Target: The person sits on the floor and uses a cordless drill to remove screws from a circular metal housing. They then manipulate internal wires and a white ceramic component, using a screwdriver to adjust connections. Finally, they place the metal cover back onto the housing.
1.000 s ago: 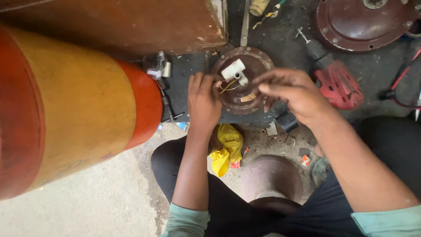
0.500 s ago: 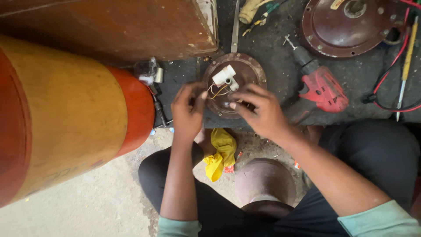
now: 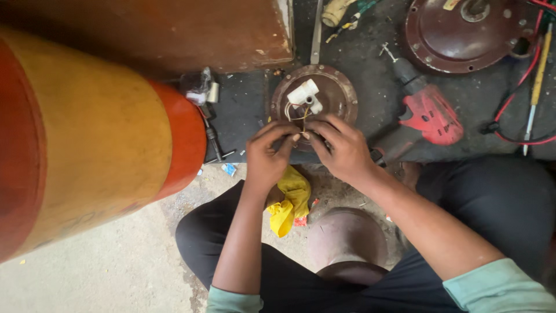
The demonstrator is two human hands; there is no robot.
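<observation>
Your left hand and right hand have drawn in since a moment ago and now meet, fingers curled, pinching the thin wires at the near edge of the round brown motor plate on the dark mat. Beside you looms the big orange and yellow cylinder, with the red drill to the right. Smallest, the white connector block sits on the plate, just beyond your fingertips.

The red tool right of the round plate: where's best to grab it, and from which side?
Probably its dark barrel-shaped handle, from above. The red tool lies flat on the dark mat, its handle angled up-left and clear of the right hand, which works at the round plate with the left hand.
</observation>
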